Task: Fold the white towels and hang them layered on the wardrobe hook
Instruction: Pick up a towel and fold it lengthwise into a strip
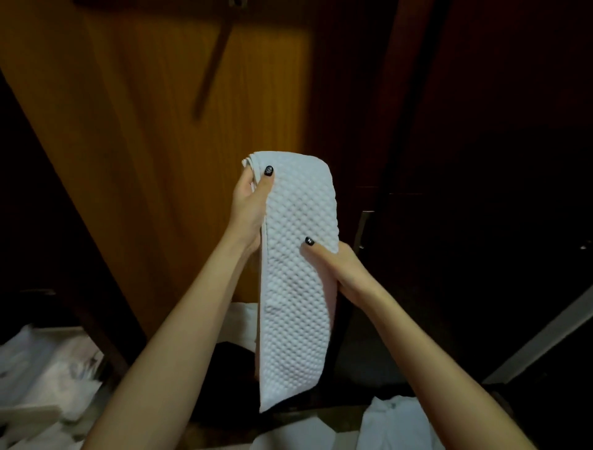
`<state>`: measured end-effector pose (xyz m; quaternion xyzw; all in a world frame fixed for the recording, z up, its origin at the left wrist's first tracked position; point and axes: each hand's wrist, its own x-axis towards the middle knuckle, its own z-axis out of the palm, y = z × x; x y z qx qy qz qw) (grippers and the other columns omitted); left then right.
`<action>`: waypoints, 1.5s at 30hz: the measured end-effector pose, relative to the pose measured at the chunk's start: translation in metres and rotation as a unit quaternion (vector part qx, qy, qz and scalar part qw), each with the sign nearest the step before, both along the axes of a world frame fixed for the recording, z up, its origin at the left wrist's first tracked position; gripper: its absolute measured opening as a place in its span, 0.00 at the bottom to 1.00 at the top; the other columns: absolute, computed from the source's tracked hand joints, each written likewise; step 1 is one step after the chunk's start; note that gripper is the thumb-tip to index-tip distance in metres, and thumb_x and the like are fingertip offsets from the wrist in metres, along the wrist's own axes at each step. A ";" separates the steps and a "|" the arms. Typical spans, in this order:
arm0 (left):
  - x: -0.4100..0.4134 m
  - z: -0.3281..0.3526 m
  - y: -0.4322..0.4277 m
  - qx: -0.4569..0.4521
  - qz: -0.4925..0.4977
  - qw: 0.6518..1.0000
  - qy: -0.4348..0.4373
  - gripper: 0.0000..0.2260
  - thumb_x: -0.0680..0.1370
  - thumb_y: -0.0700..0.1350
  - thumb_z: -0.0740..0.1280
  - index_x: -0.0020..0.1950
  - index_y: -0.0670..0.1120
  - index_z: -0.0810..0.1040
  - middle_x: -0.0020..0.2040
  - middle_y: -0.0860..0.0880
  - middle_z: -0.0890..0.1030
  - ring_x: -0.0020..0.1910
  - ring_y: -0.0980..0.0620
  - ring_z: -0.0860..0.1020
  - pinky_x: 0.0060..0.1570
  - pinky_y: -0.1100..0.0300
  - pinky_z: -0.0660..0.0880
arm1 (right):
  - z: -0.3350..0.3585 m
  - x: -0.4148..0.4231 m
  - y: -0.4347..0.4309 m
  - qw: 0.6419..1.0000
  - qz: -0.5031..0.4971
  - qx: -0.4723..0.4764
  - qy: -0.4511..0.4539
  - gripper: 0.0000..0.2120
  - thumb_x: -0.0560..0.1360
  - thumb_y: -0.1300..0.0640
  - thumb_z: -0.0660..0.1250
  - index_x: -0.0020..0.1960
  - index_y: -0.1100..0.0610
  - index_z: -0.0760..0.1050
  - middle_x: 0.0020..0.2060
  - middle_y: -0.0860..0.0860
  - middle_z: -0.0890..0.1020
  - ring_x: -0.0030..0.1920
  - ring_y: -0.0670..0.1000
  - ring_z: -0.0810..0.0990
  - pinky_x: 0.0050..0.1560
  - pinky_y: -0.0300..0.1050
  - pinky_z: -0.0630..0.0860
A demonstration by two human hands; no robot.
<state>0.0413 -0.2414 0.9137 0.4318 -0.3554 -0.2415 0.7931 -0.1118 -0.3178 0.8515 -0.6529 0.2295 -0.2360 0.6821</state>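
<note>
Nearest, below the folded towel's lower end, loose white cloths [394, 424] lie in dim heaps, perhaps more towels waiting to be folded, though blur keeps me from telling. Above them the folded towel [298, 282] hangs upright as a long narrow strip, its layers showing at the top left corner. The left hand [248, 199] pinches that corner, thumb in front and fingers behind. The right hand [337, 263] grips the towel's right edge lower down, thumb pressed on the front. Folding of this one looks all but done; hanging is left. Beyond the towel stands the wardrobe door [144, 176]. High above the towel, a dark fitting [236, 4], cut off by the frame's top, is likely the hook.
</note>
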 end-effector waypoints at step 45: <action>-0.025 -0.142 0.054 0.195 0.011 0.974 -0.111 0.13 0.79 0.47 0.67 0.40 0.38 0.74 0.37 0.37 0.72 0.37 0.49 0.71 0.39 0.58 0.66 | 0.038 0.028 -0.053 0.988 -0.015 0.134 -0.076 0.11 0.77 0.55 0.68 0.58 0.57 0.78 0.48 0.53 0.86 0.49 0.53 0.86 0.43 0.46 0.82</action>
